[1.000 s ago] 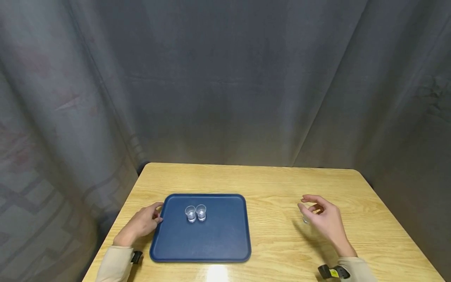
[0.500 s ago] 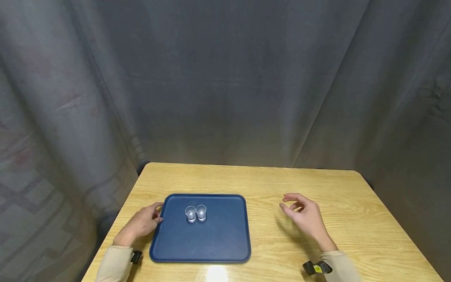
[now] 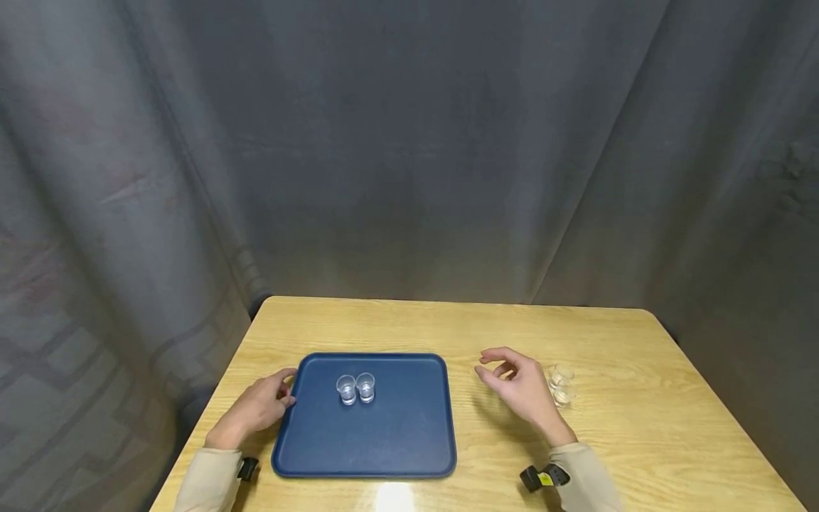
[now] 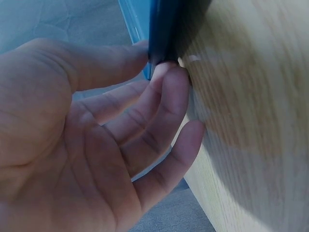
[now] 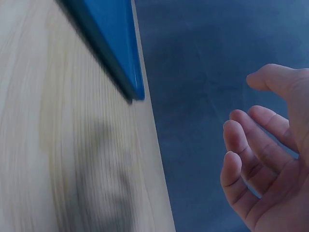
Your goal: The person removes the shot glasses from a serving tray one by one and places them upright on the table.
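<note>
My left hand is at the left edge of a blue tray. In the left wrist view, the thumb lies against the tray's rim and the curled fingers meet it from below, so the hand pinches the edge. Two clear shot glasses stand side by side on the tray, a left one and a right one. To the right of the tray, my right hand hovers over the table with nothing in it, thumb and fingers apart and loosely bent.
Several more clear shot glasses are grouped on the wooden table, just right of my right hand and partly behind it. A grey curtain hangs beyond the table's far edge.
My right hand has moved left from the glasses on the right toward the tray, uncovering them. The left hand, the tray and its two glasses have stayed in place.
</note>
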The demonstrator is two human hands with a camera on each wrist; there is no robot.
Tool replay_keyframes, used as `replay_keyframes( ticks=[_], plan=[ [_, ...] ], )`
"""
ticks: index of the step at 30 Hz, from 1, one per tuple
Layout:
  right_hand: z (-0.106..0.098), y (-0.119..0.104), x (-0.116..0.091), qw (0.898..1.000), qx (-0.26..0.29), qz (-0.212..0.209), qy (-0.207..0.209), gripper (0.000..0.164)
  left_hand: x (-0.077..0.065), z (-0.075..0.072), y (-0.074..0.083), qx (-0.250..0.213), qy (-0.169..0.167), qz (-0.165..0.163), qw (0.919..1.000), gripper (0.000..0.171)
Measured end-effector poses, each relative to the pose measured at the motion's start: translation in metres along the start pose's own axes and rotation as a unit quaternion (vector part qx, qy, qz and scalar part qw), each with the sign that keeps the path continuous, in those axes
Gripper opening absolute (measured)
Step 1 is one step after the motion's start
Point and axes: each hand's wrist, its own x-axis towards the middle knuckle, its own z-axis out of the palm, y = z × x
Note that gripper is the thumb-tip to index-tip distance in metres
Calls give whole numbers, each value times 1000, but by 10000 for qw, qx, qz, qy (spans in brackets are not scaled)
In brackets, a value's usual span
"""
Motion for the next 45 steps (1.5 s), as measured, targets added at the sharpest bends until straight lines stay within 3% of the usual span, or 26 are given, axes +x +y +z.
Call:
replay_keyframes(
  ticks=[16,24,33,45],
  plan=[
    [62,-38,7,9924,463,-361,-1084,24,0,-2,1,0,1,84,10000,52],
    [93,-50,8,9817,480,-649,-1723,33,0,-2,0,16,-14,48,10000,52],
    [120,-57,5,9772,563,-752,-1902,33,0,-2,-1,35,6,74,10000,52],
    [152,-65,7,9782,277,-638,-1958,39,-1,-2,3,10,-22,3,10000,51]
  ],
)
